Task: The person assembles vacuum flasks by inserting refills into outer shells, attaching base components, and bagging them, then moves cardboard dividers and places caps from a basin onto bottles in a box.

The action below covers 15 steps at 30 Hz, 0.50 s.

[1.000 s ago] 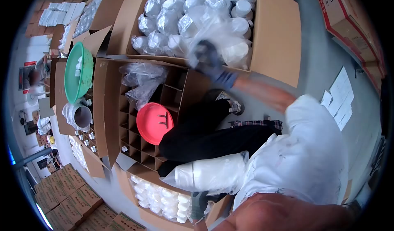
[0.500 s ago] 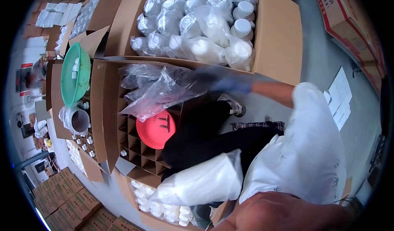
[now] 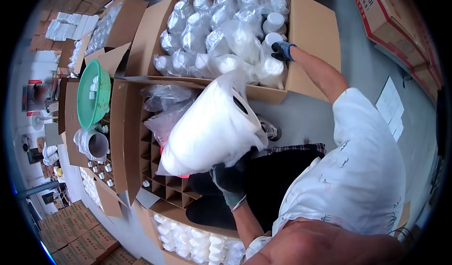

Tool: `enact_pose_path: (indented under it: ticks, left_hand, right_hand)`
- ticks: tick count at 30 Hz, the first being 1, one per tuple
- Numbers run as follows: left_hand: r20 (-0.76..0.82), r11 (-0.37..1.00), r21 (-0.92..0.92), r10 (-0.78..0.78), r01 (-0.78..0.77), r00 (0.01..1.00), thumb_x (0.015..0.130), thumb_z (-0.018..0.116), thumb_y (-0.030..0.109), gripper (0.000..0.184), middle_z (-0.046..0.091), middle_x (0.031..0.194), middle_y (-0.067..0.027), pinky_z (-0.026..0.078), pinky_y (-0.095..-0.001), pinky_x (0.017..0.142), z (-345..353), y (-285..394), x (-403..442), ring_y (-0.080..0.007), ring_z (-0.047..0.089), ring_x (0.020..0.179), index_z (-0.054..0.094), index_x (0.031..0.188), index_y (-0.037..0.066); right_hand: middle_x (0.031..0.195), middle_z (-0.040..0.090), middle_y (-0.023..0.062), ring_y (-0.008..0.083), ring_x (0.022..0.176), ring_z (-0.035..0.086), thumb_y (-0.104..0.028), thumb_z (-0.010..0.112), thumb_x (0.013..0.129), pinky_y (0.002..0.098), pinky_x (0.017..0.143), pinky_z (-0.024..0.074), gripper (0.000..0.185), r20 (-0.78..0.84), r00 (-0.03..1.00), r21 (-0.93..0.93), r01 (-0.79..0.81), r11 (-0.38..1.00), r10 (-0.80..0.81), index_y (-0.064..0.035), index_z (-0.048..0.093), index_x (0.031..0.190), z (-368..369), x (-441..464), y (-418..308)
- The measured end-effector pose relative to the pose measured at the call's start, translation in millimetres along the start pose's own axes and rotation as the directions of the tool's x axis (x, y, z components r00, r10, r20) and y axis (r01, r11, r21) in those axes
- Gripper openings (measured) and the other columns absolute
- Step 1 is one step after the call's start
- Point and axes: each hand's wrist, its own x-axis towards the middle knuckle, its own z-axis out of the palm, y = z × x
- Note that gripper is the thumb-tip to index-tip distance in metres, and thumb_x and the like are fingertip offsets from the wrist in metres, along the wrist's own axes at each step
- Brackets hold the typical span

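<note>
My left hand, in a grey-green glove, grips a large roll of white plastic film from below. The roll is tilted over my lap, its dark core hole facing up and right. Above it, my right hand, in a blue and dark glove, reaches into the upper carton. Its fingers are apart, close against a white-capped bottle; whether they touch it is unclear. Bagged white bottles stand in rows beside it.
A divided carton stands before my knees, with clear plastic bags over it. The roll mostly hides a red dish. A green basin sits on another carton at left. White items fill a lower carton.
The white roll has risen from my lap, tilting upward, now in my left hand. My right hand has moved up and slightly right, from over the divided carton's edge to the bottles.
</note>
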Motion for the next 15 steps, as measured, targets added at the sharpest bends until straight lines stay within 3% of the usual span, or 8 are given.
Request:
enact_pose_path:
  ticks: [2, 4, 9, 10, 12, 13, 14, 15]
  left_hand:
    - [0.011, 0.989, -0.134, -0.057, 0.058, 0.998, 0.083, 0.061, -0.003, 0.039, 0.056, 0.120, -0.0131, 0.046, -0.0317, 0.091, 17, -3, 5, -0.0222, 0.055, 0.107, 0.051, 0.120, -0.003]
    - [0.046, 0.998, 0.052, 0.025, -0.027, 0.999, 0.083, 0.060, -0.003, 0.038, 0.055, 0.120, -0.0127, 0.047, -0.0321, 0.087, 18, -14, -1, -0.0211, 0.054, 0.105, 0.050, 0.119, -0.002]
    - [0.016, 0.795, -0.552, -0.291, 0.252, 0.957, 0.086, 0.058, 0.007, 0.032, 0.057, 0.112, -0.0124, 0.050, -0.0363, 0.080, 15, 4, -10, -0.0257, 0.057, 0.100, 0.051, 0.116, 0.000]
    - [-0.016, 0.994, -0.096, -0.053, 0.052, 0.998, 0.086, 0.059, 0.012, 0.034, 0.058, 0.111, -0.0128, 0.051, -0.0380, 0.078, 12, 3, -10, -0.0278, 0.059, 0.098, 0.052, 0.117, 0.000]
    - [0.073, 0.989, -0.138, -0.044, 0.054, 0.996, 0.089, 0.056, 0.019, 0.033, 0.058, 0.112, -0.0133, 0.052, -0.0401, 0.078, 11, 10, -2, -0.0290, 0.060, 0.098, 0.052, 0.117, 0.002]
    - [0.178, 0.743, -0.603, -0.231, 0.291, 0.957, 0.092, 0.053, 0.020, 0.032, 0.057, 0.114, -0.0134, 0.051, -0.0405, 0.080, 20, 23, 13, -0.0283, 0.059, 0.100, 0.051, 0.118, 0.003]
    - [0.357, 0.249, -0.861, -0.328, 0.444, 0.875, 0.095, 0.050, 0.022, 0.030, 0.056, 0.116, -0.0136, 0.051, -0.0410, 0.083, 31, 33, 29, -0.0275, 0.058, 0.102, 0.050, 0.119, 0.004]
    - [0.397, 0.289, -0.817, -0.345, 0.499, 0.851, 0.094, 0.052, 0.023, 0.033, 0.055, 0.121, -0.0135, 0.051, -0.0424, 0.086, 43, 36, 43, -0.0284, 0.057, 0.106, 0.049, 0.121, 0.005]
  right_hand:
    - [0.083, 0.055, 0.0028, 0.0120, 0.073, 0.057, -0.012, 0.069, 0.078, 0.0228, 0.059, 0.0524, 0.016, -0.010, 0.997, 0.049, -0.077, 0.996, 0.078, -0.0136, 0.057, 0.088, 0, 6, -3]
    - [0.081, 0.055, 0.0021, 0.0109, 0.073, 0.056, -0.017, 0.072, 0.076, 0.0215, 0.059, 0.0510, 0.017, 0.015, 0.993, 0.062, -0.115, 0.991, 0.114, -0.0155, 0.058, 0.085, 1, 1, 1]
    - [0.077, 0.054, -0.0009, 0.0097, 0.061, 0.051, -0.020, 0.075, 0.076, 0.0199, 0.051, 0.0450, 0.020, 0.052, 0.995, -0.064, 0.085, 0.994, -0.082, -0.0191, 0.059, 0.087, 7, -16, 1]
    - [0.071, 0.053, -0.0017, 0.0098, 0.056, 0.050, -0.020, 0.076, 0.076, 0.0211, 0.047, 0.0421, 0.023, 0.100, 0.986, -0.028, 0.136, 0.990, -0.133, -0.0199, 0.058, 0.090, 3, -19, -3]
    - [0.056, 0.046, -0.0039, 0.0102, 0.042, 0.044, -0.019, 0.076, 0.076, 0.0247, 0.036, 0.0327, 0.029, 0.209, 0.946, -0.010, 0.256, 0.967, -0.249, -0.0212, 0.056, 0.098, -14, -34, -18]
    - [0.052, 0.044, -0.0024, 0.0110, 0.039, 0.043, -0.020, 0.075, 0.076, 0.0248, 0.034, 0.0315, 0.034, 0.139, 0.882, -0.067, 0.463, 0.884, -0.451, -0.0206, 0.055, 0.103, -20, -68, -31]
    - [0.064, 0.054, 0.0020, 0.0115, 0.040, 0.045, -0.020, 0.074, 0.077, 0.0265, 0.034, 0.0369, 0.049, 0.047, 0.896, -0.211, 0.442, 0.872, -0.442, -0.0172, 0.050, 0.119, -31, -95, -49]
    - [0.070, 0.058, 0.0044, 0.0130, 0.045, 0.053, -0.019, 0.069, 0.080, 0.0255, 0.035, 0.0392, 0.042, -0.002, 0.816, -0.228, 0.562, 0.795, -0.578, -0.0132, 0.050, 0.117, -40, -123, -59]
